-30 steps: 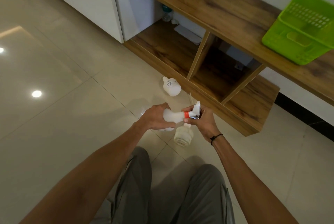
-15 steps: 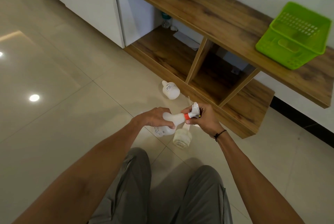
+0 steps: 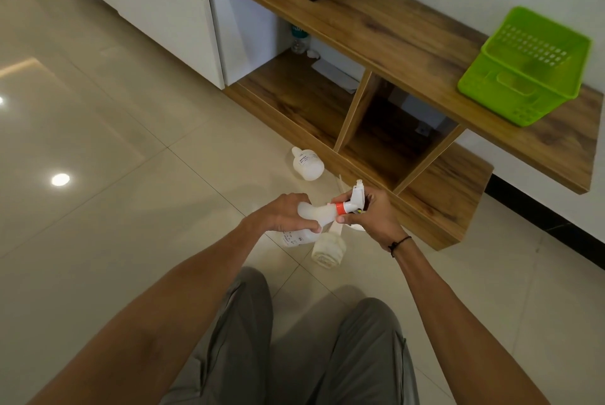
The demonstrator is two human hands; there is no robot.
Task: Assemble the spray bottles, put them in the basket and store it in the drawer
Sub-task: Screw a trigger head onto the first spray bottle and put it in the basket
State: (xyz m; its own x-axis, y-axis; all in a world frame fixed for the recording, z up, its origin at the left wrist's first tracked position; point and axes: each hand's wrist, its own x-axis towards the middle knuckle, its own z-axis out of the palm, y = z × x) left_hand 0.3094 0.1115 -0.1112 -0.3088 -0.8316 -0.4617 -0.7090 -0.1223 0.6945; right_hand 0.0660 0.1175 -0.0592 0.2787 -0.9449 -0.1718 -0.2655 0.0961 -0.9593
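Gripping the white spray bottle (image 3: 309, 219) around its body, the left hand (image 3: 284, 213) held it tilted above the tiled floor (image 3: 131, 159). The right hand (image 3: 371, 213) was closed on the trigger head (image 3: 355, 197) at the orange collar (image 3: 340, 207). Two more bottles (image 3: 307, 164) lay on the floor. The green basket (image 3: 523, 67) sat on the wooden shelf (image 3: 393, 31).

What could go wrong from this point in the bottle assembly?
1. The left hand grips the bottle sideways while the right hand works the spray head; it may seat crooked.
2. Two loose bottles on the floor could get knocked and roll.
3. The basket sits far off on the shelf.
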